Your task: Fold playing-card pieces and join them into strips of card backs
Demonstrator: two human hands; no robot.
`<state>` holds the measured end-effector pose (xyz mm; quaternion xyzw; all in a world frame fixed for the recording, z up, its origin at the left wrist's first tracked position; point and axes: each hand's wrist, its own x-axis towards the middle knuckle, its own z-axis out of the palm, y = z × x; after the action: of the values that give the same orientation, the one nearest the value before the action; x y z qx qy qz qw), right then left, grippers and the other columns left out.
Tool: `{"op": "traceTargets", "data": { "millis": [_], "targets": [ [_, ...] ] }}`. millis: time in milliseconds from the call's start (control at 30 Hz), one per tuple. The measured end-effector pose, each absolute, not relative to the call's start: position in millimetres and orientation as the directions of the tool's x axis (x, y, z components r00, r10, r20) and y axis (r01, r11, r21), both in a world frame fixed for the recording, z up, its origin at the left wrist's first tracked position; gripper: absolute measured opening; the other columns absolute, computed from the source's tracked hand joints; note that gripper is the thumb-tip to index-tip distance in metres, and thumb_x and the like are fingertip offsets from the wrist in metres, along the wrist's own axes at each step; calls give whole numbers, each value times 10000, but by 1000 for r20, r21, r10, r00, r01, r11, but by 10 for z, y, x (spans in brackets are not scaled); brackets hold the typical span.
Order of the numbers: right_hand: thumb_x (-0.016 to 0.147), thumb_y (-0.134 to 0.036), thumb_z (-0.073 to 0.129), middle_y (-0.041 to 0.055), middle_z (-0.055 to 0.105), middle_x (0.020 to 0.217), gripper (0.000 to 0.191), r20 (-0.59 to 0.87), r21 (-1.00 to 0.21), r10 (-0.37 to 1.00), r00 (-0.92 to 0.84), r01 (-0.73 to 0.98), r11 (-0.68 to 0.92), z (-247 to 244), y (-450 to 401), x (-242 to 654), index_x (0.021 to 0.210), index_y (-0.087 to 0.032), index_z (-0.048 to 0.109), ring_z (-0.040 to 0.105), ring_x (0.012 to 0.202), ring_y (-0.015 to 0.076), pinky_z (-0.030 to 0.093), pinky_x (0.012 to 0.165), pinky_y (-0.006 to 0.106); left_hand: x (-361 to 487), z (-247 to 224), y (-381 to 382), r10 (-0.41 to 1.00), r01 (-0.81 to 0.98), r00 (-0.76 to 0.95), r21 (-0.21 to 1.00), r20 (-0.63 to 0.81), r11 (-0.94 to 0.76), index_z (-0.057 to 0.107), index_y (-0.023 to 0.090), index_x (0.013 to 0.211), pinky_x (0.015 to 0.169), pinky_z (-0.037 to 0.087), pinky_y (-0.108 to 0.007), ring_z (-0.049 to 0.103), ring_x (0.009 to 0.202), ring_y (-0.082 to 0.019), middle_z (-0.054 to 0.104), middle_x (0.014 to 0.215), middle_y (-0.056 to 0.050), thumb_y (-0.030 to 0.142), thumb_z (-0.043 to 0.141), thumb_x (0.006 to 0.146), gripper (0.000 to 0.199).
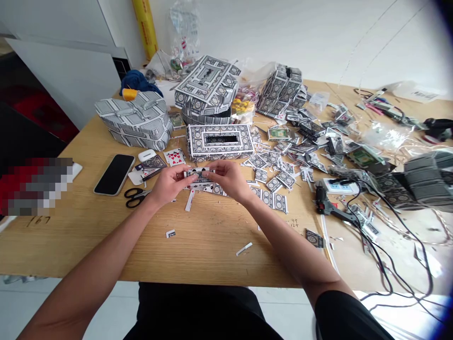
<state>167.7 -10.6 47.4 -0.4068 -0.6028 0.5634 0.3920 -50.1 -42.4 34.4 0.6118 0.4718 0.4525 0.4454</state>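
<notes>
L hand (170, 185), R hand (229, 179) pinch card strip (198, 175) (patterned), table edge (71, 273) far.

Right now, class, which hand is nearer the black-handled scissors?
Left. The left hand sits just right of the black-handled scissors in this view; the right hand is farther right, past the left hand.

We're looking at a craft workshop
On the wooden table (198, 241) we see a glue gun (329, 203) and its black cable (389, 245) at right, scissors (135, 197) at left, and cut playing cards (272, 182) around card-covered boxes (220, 141) at centre, below a white wall (300, 33) and a yellow roll (146, 28) at upper left
</notes>
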Motion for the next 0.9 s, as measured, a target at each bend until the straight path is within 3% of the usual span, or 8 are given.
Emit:
{"op": "traceTargets", "data": {
  "millis": [233,567,733,900],
  "targets": [
    [711,-544,920,52,790,897,422,38,-995,918,-394,65,69,510,-103,1693,929,-203,800,695,796,198,559,712,351,-477,339,-445,983,174,98,970,157,-173,756,161,910,524,456,-227,595,585,-126,691,716,0,486,875,778,371],
    [794,-414,866,58,781,879,246,89,-986,919,-385,94,135,484,-120,1690,888,-198,796,662,743,181,513,677,342,-480,355,-452,973,233,125,948,194,-219,770,191,973,547,460,-245,600,631,-145,713,780,-16,487,812,848,324],
    [737,-471,904,52,772,854,344,53,-991,928,-369,95,94,468,-123,1674,885,-185,784,660,742,184,498,660,329,-470,307,-443,962,284,88,920,257,-271,775,185,986,589,460,-251,602,659,-146,728,812,-28,497,764,897,325],
    [733,-439,905,42,764,858,318,14,-997,918,-396,68,45,509,-129,1680,869,-188,764,658,759,175,490,672,316,-465,286,-451,962,288,98,918,256,-273,775,186,978,606,471,-259,615,668,-151,749,832,-36,502,757,909,324]
  ]
}}
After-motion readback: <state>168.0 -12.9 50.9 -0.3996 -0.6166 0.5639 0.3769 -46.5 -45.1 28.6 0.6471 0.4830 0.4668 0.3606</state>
